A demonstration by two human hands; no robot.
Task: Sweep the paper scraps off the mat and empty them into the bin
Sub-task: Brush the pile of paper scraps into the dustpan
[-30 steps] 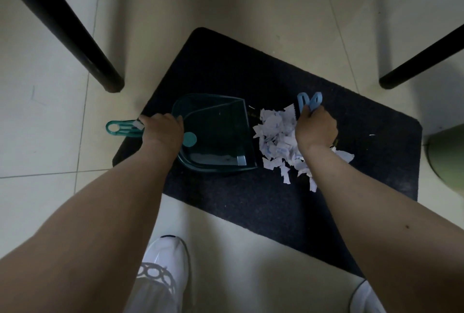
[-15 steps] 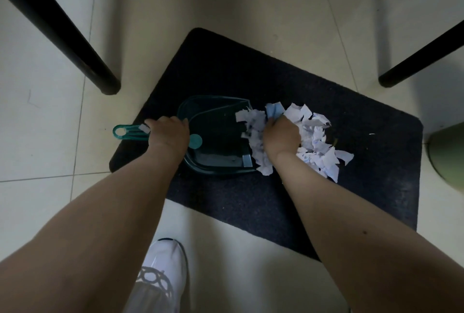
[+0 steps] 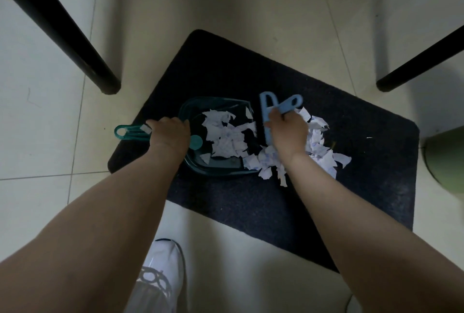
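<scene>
Your dark mat fills the middle of the frame on the pale tiled floor, with black furniture legs at the upper corners. On the mat's left half sits the green dustpan; your left hand grips its handle. Your right hand is wrapped round the blue brush at the pan's mouth. The paper scraps lie partly inside the pan and partly heaped on the mat just right of it. They look feather-light and limp, likely to flutter or cling to the pile, so short, low strokes should suit, with the pan carried level by its handle. The bristles are hidden behind your right hand, and the green shape cut off at the right edge may be the bin, though you cannot tell.
</scene>
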